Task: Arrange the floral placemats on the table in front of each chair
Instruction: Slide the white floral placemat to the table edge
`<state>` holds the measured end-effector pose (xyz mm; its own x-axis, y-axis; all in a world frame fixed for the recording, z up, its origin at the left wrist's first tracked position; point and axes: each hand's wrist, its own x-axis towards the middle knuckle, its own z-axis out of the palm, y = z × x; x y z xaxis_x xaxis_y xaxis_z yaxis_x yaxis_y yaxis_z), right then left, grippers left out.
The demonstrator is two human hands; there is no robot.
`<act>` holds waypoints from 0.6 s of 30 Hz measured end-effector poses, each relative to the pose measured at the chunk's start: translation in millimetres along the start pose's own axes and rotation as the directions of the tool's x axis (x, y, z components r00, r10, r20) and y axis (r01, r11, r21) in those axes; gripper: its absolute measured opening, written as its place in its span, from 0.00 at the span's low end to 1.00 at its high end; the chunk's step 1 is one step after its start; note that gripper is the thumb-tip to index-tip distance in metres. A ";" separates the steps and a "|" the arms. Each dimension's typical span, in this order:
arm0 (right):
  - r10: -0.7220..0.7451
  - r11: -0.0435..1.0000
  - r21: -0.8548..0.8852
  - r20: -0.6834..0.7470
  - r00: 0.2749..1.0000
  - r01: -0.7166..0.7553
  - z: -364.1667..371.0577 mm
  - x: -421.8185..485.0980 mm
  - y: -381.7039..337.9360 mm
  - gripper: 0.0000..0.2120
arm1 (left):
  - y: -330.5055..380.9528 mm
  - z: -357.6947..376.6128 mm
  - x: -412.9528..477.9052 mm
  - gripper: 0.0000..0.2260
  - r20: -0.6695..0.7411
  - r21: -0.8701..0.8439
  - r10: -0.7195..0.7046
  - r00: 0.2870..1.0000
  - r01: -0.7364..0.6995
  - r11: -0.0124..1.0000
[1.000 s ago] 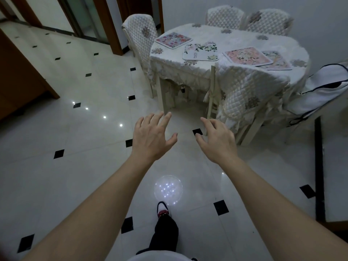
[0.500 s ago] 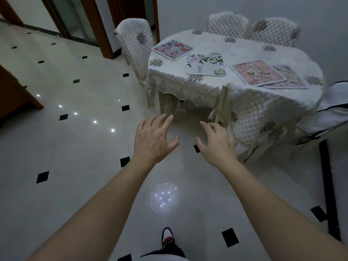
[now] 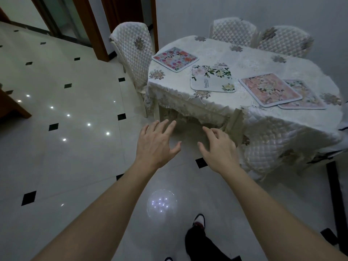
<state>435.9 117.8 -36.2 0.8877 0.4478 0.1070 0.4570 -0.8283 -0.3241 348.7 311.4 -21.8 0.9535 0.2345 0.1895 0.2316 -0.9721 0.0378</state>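
Observation:
Several floral placemats lie on the table (image 3: 263, 59), which wears a cream cloth. A multicoloured mat (image 3: 175, 58) sits at the near-left corner, by the left chair (image 3: 134, 51). A white mat with green leaves (image 3: 212, 79) lies near the front edge. A pink mat (image 3: 270, 89) overlaps another pink mat (image 3: 306, 97) on the right. My left hand (image 3: 157, 143) and my right hand (image 3: 218, 149) are stretched out over the floor in front of the table, both empty with fingers spread, short of the table edge.
Quilted chairs stand around the table: a near one (image 3: 267, 147) tucked under the front right, two at the back (image 3: 232, 32) (image 3: 284, 41). Glossy white floor tiles (image 3: 66, 157) with black diamonds stretch to the left. Wooden door frames (image 3: 90, 27) stand behind. My foot (image 3: 198, 220) is below.
I have stepped closer to the table, which now sits nearer and larger in view. Both hands stay open and outstretched, now close to the table's front edge.

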 end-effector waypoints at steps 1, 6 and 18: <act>0.001 1.000 -0.001 0.004 1.000 -0.001 2.6 9.7 2.6 0.27 | -0.7 3.5 10.3 0.33 0.004 -0.002 0.000 1.000 0.000 1.000; -0.013 1.000 0.013 -0.003 1.000 0.014 11.5 76.3 22.6 0.26 | 0.5 20.9 74.5 0.33 0.010 -0.015 -0.006 1.000 0.006 1.000; -0.031 0.999 0.022 -0.013 0.999 0.031 -4.7 270.1 95.2 0.26 | 32.1 49.3 275.9 0.31 -0.016 0.004 -0.021 1.000 0.021 1.000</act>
<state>719.4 158.3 -33.8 0.8739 0.4685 0.1292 0.4828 -0.8066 -0.3409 628.7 345.3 -16.6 0.9452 0.2543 0.2048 0.2519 -0.9670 0.0381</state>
